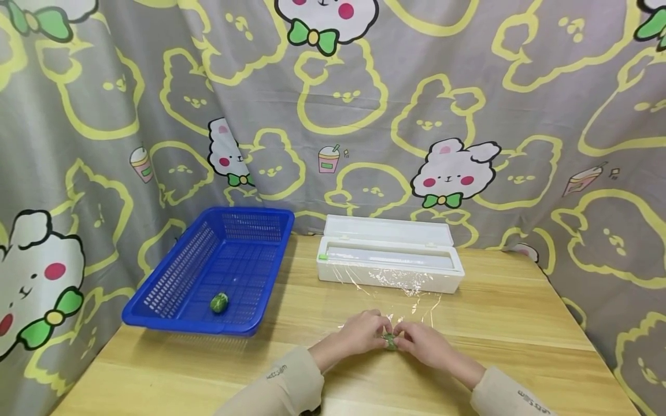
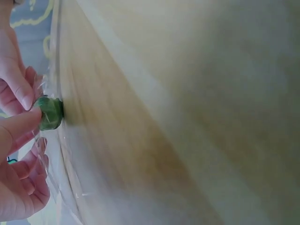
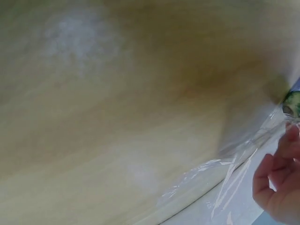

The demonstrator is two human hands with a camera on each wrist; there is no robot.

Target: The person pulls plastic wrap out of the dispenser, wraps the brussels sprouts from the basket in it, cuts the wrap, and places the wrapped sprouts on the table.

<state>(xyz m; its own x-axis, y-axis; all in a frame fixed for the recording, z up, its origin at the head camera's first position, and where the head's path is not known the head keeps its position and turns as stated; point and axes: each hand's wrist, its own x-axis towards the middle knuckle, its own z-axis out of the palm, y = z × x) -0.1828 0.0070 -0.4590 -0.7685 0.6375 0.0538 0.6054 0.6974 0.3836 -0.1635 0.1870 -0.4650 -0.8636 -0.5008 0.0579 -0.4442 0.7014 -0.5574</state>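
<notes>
A small round green vegetable (image 1: pixel 389 341), like a Brussels sprout, sits on the table at the near end of a sheet of clear cling film (image 1: pixel 411 309). From its left side my left hand (image 1: pixel 362 333) pinches film close against it; the left thumb touches the vegetable (image 2: pixel 50 113) in the left wrist view. On the other side my right hand (image 1: pixel 428 345) pinches film too, fingertips right at the vegetable. In the right wrist view the film (image 3: pixel 225 173) stretches beside the curled fingers of the right hand (image 3: pixel 281 180). The hands partly hide the vegetable.
The film runs back to a white dispenser box (image 1: pixel 390 279) with its lid (image 1: pixel 390 230) raised and a green slider (image 1: pixel 323 256) at its left end. At the left, a blue plastic basket (image 1: pixel 208 326) contains another green vegetable (image 1: pixel 219 303). A patterned curtain (image 1: pixel 364 115) hangs behind the table.
</notes>
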